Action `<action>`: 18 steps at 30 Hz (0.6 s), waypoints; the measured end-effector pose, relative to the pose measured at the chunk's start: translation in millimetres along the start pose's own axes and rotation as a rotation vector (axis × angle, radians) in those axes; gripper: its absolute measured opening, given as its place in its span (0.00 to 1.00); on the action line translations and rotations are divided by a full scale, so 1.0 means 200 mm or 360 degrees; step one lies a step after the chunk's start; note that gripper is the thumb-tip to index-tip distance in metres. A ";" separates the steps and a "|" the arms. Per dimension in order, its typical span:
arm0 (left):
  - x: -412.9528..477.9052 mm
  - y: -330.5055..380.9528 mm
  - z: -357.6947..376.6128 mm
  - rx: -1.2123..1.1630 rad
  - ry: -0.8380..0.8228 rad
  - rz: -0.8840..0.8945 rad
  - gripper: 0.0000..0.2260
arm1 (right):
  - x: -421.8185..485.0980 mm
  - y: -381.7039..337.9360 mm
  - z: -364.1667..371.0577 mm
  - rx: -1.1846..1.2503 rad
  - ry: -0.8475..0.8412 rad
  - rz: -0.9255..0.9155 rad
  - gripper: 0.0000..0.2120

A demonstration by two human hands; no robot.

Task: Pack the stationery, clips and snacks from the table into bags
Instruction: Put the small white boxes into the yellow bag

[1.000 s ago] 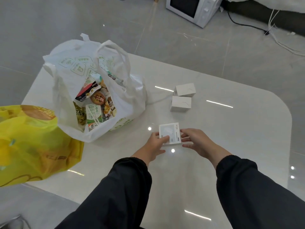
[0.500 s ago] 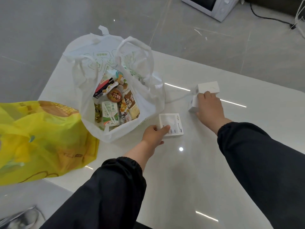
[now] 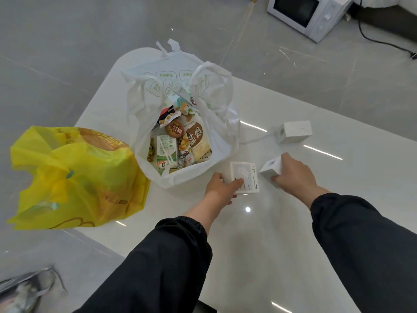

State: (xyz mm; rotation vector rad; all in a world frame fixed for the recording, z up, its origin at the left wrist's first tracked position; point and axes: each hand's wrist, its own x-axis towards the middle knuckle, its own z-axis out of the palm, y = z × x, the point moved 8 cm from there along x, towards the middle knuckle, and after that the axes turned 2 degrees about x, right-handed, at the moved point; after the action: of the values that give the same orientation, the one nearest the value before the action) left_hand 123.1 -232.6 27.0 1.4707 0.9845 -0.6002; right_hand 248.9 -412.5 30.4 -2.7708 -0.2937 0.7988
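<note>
White glossy worktop (image 3: pixel 270 245) carries it all. On it the left hand (image 3: pixel 222 187) pinches the near left corner of a flat box (image 3: pixel 247 175), thumb on top. Just right of that, the right hand (image 3: pixel 293 172) curls round a tilted small box (image 3: pixel 270 168). A third box (image 3: pixel 295 132) lies farther off. The white bag (image 3: pixel 140 114), left of the flat box, stands open, full of snacks (image 3: pixel 180 141); a yellow bag (image 3: pixel 74 177) sits at the left edge. A microwave (image 3: pixel 304 14) stands on the far floor.
</note>
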 end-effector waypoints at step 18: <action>-0.61 -0.11 -0.72 -0.0439 0.0234 0.0088 0.15 | -0.63 -0.87 -0.25 0.0665 -0.0032 -0.0230 0.15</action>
State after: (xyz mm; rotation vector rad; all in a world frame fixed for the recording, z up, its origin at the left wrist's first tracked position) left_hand 16.9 -121.7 138.7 1.3040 1.0906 -0.3049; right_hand 149.2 -288.7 183.5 -2.3256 -0.2885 0.7531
